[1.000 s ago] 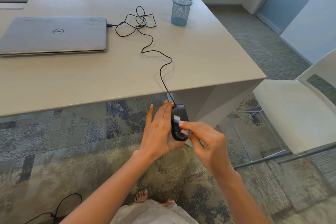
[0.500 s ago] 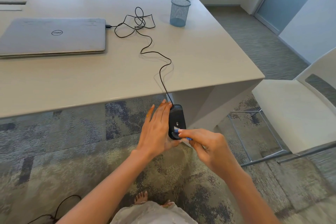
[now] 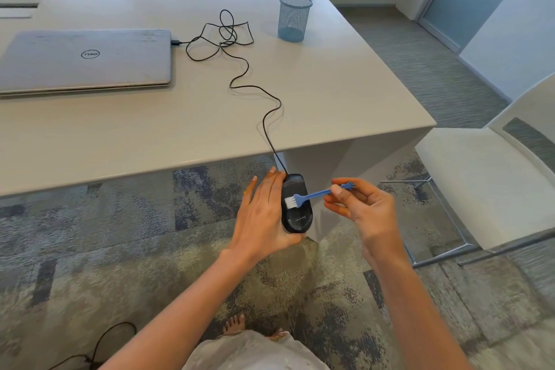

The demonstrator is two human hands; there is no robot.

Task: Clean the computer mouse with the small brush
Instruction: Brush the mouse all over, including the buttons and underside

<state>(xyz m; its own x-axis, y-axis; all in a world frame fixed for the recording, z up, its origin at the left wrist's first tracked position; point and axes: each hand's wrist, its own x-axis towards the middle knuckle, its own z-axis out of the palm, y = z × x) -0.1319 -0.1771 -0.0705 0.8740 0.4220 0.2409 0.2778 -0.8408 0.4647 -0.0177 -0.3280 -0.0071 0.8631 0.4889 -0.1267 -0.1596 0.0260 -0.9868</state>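
Observation:
My left hand holds a black wired computer mouse in the air just off the table's near edge, fingers flat along its left side. My right hand pinches the handle end of a small blue brush between thumb and fingers. The brush lies across the mouse, its white bristles touching the mouse's left part. The mouse's black cable runs up over the table edge in loops to a closed grey laptop.
A beige table carries the laptop at the left and a blue mesh pen cup at the back. A white chair stands at the right. Patterned carpet lies below, with my bare feet and a second black cable at the bottom left.
My right hand has drawn back to the right, so the whole brush now shows, laid across the mouse. The mouse sits slightly higher and more upright in my left hand.

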